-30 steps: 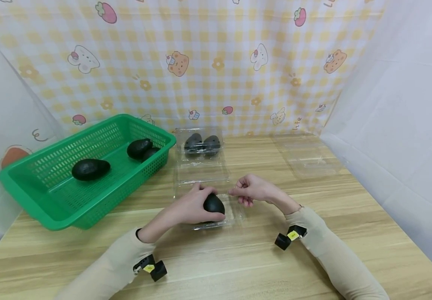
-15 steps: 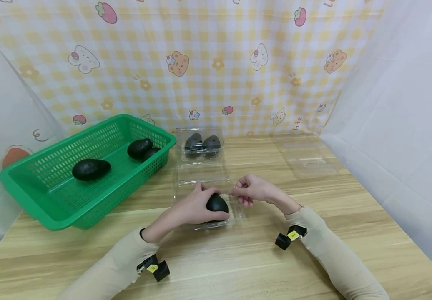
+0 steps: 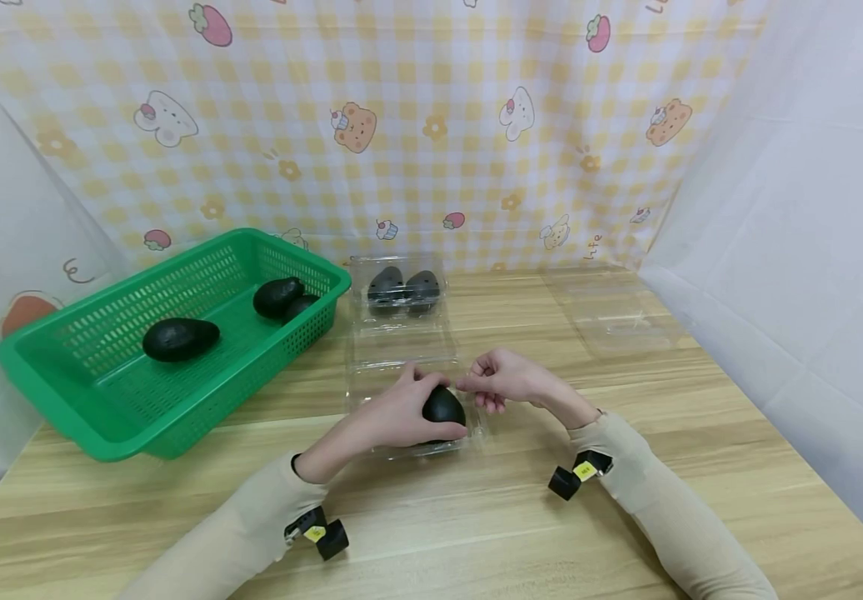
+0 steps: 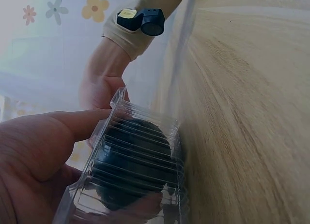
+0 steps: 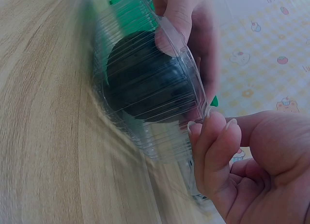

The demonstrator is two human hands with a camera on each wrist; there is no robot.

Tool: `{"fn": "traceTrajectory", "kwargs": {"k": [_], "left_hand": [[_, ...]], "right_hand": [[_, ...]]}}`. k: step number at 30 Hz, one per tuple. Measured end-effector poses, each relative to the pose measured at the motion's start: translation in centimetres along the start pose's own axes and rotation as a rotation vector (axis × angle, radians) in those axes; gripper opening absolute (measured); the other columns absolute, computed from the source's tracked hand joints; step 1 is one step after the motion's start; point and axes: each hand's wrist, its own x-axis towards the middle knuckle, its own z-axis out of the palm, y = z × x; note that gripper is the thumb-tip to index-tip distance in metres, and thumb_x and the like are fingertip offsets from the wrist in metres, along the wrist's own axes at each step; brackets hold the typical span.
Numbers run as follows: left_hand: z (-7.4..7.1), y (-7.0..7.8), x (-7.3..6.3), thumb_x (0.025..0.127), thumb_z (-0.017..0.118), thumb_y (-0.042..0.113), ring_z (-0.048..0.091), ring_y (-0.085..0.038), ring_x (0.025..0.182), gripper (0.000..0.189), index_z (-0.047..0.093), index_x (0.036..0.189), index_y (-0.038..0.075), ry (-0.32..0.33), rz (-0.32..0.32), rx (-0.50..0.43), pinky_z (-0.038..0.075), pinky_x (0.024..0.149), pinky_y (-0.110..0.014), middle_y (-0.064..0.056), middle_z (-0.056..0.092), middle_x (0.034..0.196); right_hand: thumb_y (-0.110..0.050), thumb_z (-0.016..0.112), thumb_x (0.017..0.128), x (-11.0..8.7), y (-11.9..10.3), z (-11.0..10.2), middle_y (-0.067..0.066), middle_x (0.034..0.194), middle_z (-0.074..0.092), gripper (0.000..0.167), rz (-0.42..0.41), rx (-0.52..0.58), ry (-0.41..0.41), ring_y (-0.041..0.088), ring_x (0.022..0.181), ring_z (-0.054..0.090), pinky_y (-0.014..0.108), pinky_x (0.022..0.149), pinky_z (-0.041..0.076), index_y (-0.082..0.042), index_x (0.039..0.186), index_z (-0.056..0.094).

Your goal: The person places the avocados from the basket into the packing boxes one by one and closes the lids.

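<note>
In the head view my left hand [image 3: 394, 414] holds a dark avocado [image 3: 445, 406] down inside a clear plastic clamshell box [image 3: 409, 454]. Its thumb lies along the near side and its fingers along the far side. Through the ribbed wall of the box [image 4: 123, 108] the left wrist view shows the avocado [image 4: 135, 158] low in it, close over the table. My right hand [image 3: 510, 379] pinches the box's right rim with thumb and fingertips, its other fingers curled, as the right wrist view shows at the rim [image 5: 196, 86].
A green basket [image 3: 199, 417] stands at the left, with an avocado [image 3: 180, 339] in its middle and two more at its right end. Behind my hands sits another clear box [image 3: 401, 262] with two avocados [image 3: 422, 289]. Clear plastic packaging [image 3: 619, 312] lies at the back right.
My left hand has slid the avocado a little to the right within the box, toward my right hand. The right hand has kept its place at the rim.
</note>
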Motion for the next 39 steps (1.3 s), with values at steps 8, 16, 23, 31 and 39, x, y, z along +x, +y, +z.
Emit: {"fn": "traceTrajectory", "kwargs": {"k": [8,16,23,31,39], "left_hand": [[0.1,0.2,0.2,0.085,0.077,0.048,0.06,-0.028,0.096,0.072,0.053,0.145,0.017,-0.012,0.018,-0.015,0.054,0.079,-0.044,-0.017,0.041,0.134],[0.1,0.4,0.6,0.085,0.077,0.045,0.059,-0.029,0.102,0.074,0.051,0.145,0.009,-0.024,0.037,-0.012,0.053,0.085,-0.045,-0.018,0.043,0.135],[0.0,0.5,0.6,0.087,0.075,0.047,0.058,-0.029,0.107,0.074,0.051,0.145,0.008,-0.037,0.037,-0.016,0.052,0.089,-0.045,-0.019,0.042,0.14],[-0.4,0.4,0.4,0.088,0.073,0.049,0.058,-0.031,0.11,0.074,0.049,0.147,0.011,-0.057,0.034,-0.013,0.052,0.09,-0.047,-0.018,0.042,0.142],[-1.2,0.1,0.3,0.091,0.072,0.045,0.054,-0.035,0.122,0.073,0.047,0.148,0.008,-0.068,0.042,0.013,0.048,0.096,-0.051,-0.023,0.042,0.146]], "right_hand": [[-0.024,0.063,0.101,0.1,0.0,0.0,0.003,0.066,0.064,0.029,-0.008,-0.002,-0.008,0.01,0.05,0.057,0.026,0.05,0.048,-0.001,0.083,0.061],[-0.023,0.062,0.102,-0.1,0.3,-0.2,0.004,0.066,0.063,0.029,-0.024,0.006,-0.018,0.011,0.05,0.057,0.026,0.049,0.048,-0.001,0.083,0.06],[-0.022,0.062,0.102,-0.1,0.2,-0.1,0.003,0.066,0.063,0.029,-0.03,0.005,-0.017,0.011,0.05,0.057,0.026,0.049,0.048,-0.002,0.082,0.061],[-0.023,0.063,0.102,-0.1,0.1,-0.1,0.004,0.066,0.063,0.029,-0.021,0.007,-0.009,0.011,0.05,0.057,0.025,0.048,0.047,-0.001,0.083,0.061],[-0.024,0.064,0.101,-0.1,-0.1,0.0,0.003,0.065,0.063,0.03,-0.009,0.01,0.003,0.009,0.049,0.056,0.024,0.047,0.047,-0.001,0.082,0.061]]}}
